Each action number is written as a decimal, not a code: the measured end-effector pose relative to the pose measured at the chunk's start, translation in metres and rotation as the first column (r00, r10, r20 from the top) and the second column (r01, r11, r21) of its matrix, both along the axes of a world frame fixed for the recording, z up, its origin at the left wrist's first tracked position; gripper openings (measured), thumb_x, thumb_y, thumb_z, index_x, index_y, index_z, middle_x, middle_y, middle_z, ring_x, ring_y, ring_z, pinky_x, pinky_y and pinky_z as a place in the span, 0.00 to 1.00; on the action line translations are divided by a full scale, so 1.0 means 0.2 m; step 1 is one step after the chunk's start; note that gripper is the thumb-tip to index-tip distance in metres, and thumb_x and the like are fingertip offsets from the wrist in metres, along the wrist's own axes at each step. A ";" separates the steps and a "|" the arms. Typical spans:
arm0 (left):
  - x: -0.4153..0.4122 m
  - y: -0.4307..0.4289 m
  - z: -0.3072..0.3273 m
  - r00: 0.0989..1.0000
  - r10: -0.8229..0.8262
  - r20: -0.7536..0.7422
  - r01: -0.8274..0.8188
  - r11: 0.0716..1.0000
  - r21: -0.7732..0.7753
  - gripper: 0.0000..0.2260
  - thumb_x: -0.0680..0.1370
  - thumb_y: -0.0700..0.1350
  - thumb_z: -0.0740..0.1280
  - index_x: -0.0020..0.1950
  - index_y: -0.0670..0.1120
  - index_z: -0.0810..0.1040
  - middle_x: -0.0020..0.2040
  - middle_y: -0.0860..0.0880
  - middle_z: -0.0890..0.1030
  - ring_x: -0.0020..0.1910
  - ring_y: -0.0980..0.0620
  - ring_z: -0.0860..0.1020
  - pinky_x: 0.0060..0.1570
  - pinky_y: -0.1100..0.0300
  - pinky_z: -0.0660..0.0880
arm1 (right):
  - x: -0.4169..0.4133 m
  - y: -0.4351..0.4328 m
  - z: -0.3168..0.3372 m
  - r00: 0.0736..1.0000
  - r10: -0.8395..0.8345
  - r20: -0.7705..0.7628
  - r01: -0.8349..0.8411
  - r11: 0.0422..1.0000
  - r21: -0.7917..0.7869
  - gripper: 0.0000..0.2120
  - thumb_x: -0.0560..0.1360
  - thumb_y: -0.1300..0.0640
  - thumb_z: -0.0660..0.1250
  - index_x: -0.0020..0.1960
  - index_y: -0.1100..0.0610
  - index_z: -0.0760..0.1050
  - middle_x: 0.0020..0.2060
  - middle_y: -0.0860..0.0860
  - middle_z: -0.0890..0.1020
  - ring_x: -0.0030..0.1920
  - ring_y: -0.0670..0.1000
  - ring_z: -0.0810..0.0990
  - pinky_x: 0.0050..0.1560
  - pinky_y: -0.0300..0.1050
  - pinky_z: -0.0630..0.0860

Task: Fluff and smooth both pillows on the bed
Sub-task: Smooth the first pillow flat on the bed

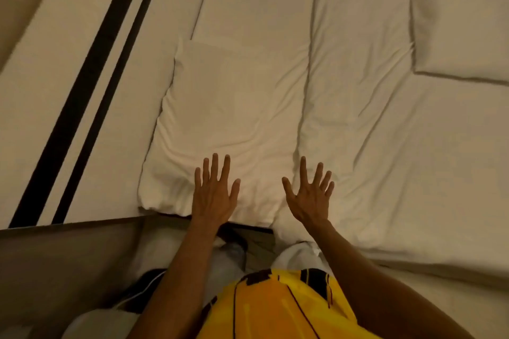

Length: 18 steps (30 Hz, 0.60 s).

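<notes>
Yellow shirt (275, 308) fills the bottom of my head view. Above it, my left hand (213, 195) lies spread flat on the near pillow (220, 118) at its near edge; my right hand (309, 198), also spread and empty, is beside it on the duvet (358, 132). I should stroke outward, with even pressure, over the creases. The second pillow (460, 22) waits far right.

Far pillow (462, 19) at 2 o'clock: right side and top corner cut off by frame edge
Near pillow (220, 124): near edge partly hidden under left hand (213, 195); contact of right hand (309, 201) with bedding cannot be judged
Headboard stripes (91, 82) at 10 o'clock: blurred, run out at top edge
Items on floor (231, 253) at 6 o'clock: dim, hidden behind forearms, unidentifiable
Yellow shirt (275, 308): cut off by bottom edge
</notes>
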State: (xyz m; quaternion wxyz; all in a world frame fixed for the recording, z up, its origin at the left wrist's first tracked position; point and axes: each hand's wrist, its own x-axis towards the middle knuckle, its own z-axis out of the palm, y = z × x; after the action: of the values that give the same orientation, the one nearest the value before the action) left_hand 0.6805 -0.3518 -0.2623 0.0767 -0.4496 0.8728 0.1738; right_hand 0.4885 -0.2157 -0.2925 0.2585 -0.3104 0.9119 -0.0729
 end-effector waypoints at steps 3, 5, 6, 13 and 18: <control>-0.13 0.22 0.01 0.999 0.051 -0.010 -0.051 0.999 -0.017 0.33 0.80 0.63 0.44 0.82 0.49 0.53 0.81 0.41 0.54 0.80 0.41 0.52 0.78 0.43 0.47 | -0.12 0.22 0.04 0.999 -0.037 -0.001 0.037 0.999 -0.017 0.38 0.78 0.29 0.47 0.80 0.42 0.37 0.80 0.60 0.42 0.79 0.66 0.39 0.77 0.64 0.41; -0.22 0.39 0.01 0.998 0.062 -0.017 -0.062 0.998 -0.015 0.33 0.79 0.64 0.45 0.82 0.50 0.51 0.81 0.42 0.52 0.80 0.40 0.50 0.77 0.43 0.44 | -0.20 0.37 0.07 1.000 -0.014 -0.005 0.014 1.000 -0.025 0.38 0.78 0.29 0.47 0.80 0.42 0.36 0.80 0.60 0.41 0.79 0.66 0.39 0.77 0.64 0.40; -0.26 0.48 0.01 0.998 0.055 -0.017 -0.056 0.998 -0.013 0.33 0.79 0.65 0.45 0.82 0.50 0.51 0.81 0.42 0.51 0.80 0.40 0.49 0.77 0.43 0.43 | -0.23 0.45 0.08 1.000 -0.001 -0.007 0.001 1.000 -0.025 0.38 0.78 0.29 0.48 0.80 0.43 0.36 0.80 0.60 0.41 0.79 0.65 0.38 0.77 0.64 0.40; -0.55 0.99 0.03 0.999 -0.040 -0.005 0.040 0.999 0.012 0.35 0.78 0.67 0.44 0.82 0.53 0.51 0.82 0.43 0.50 0.80 0.40 0.49 0.76 0.39 0.41 | -0.45 1.03 0.15 0.997 -0.060 -0.045 0.062 0.998 0.031 0.38 0.78 0.29 0.47 0.81 0.44 0.37 0.80 0.60 0.42 0.79 0.66 0.39 0.76 0.64 0.40; -0.68 1.13 0.07 0.993 -0.117 0.018 0.118 0.990 -0.073 0.37 0.77 0.69 0.49 0.81 0.52 0.54 0.81 0.41 0.53 0.80 0.38 0.52 0.76 0.36 0.43 | -0.55 1.27 0.19 0.988 -0.142 -0.066 0.145 0.989 0.028 0.37 0.78 0.29 0.42 0.81 0.45 0.39 0.80 0.59 0.41 0.79 0.64 0.37 0.77 0.65 0.39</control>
State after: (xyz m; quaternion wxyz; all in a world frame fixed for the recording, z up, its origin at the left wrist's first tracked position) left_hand 0.5438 -0.1268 -0.2487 0.0761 -0.4010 0.9031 0.1336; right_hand 0.3792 0.0381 -0.2550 0.2284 -0.2419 0.9407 -0.0664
